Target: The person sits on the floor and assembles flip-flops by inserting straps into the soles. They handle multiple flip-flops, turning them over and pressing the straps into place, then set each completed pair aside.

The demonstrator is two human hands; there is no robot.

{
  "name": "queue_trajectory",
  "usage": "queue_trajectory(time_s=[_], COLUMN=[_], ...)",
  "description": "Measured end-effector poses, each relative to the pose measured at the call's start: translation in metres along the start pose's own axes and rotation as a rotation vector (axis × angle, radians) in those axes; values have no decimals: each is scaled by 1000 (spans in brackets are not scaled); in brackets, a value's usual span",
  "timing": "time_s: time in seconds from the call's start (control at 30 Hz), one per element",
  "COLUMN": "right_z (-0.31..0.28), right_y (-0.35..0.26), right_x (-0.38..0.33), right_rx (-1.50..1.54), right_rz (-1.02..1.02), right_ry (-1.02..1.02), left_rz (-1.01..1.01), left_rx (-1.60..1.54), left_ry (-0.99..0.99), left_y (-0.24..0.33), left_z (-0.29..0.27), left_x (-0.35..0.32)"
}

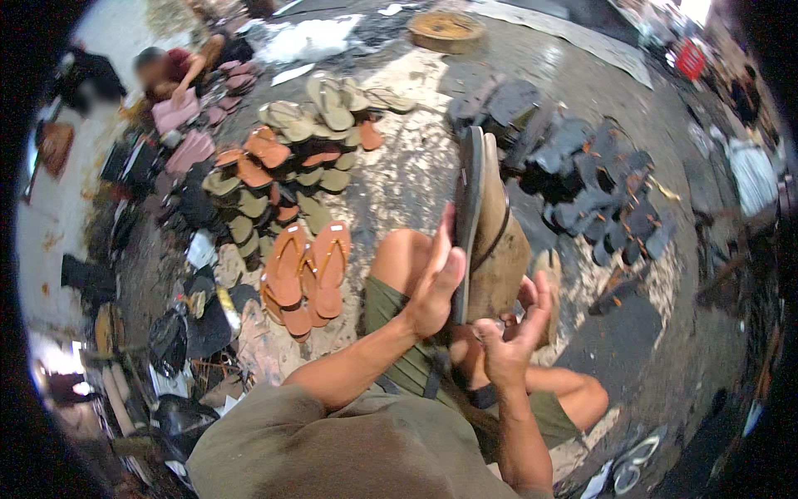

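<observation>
1. Far to your left, another person (170, 71) sat low by the wall, with pink sandals (179, 125) stacked just beside them.
2. Nearer on the left, dark bags and scraps (179, 333) lay in a cluttered heap on the rough concrete floor (407, 175).
3. Left of centre, a mound of olive and orange flat sandals (287, 166) spread out, their soles smooth and oval. A pair of tan-orange thong sandals (303, 270) lay on top of others at the near edge, just left of your bare knee (399, 258).
4. Your left hand (436, 287) was open, fingers straight and pointing away, its palm pressed flat against the side of a thin dark sole (468, 208) that stood on edge.
5. That sole was set against a wooden foot-shaped form (499, 249), upright over your lap in the centre of the scene, with a dark strap crossing its worn, pale-brown surface. It blocked your view of part of the pile behind it.
6. Your right hand (515, 333) was curled around the lower near end of the form, thumb raised; what the fingertips pinched was hidden.
7. Farther right, a pile of dark grey-blue sandals (582, 183) lay overlapping, matte and rubbery, well apart from the orange ones.
8. Far off at centre, a round wooden disc (446, 29) rested on the ground.
</observation>
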State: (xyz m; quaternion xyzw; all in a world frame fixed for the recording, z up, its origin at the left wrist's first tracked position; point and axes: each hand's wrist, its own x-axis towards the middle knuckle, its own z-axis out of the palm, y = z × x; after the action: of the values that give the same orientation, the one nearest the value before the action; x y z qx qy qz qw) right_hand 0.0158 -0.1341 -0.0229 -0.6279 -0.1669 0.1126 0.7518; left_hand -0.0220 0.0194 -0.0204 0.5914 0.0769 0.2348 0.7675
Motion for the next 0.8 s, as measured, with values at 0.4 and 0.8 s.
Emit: queue_trajectory(time_s=[0.4,0.8], right_z=[-4,-93], right_y=[61,84], right_x=[40,41], right_rx=[-105,-942], right_rz=[336,106], right_ry=[-148,31], left_rz=[-109,-199], left_rx=[-65,515], left_ry=[708,-11], left_y=[-20,-140], left_z=[-309,-80], left_x=[217,365])
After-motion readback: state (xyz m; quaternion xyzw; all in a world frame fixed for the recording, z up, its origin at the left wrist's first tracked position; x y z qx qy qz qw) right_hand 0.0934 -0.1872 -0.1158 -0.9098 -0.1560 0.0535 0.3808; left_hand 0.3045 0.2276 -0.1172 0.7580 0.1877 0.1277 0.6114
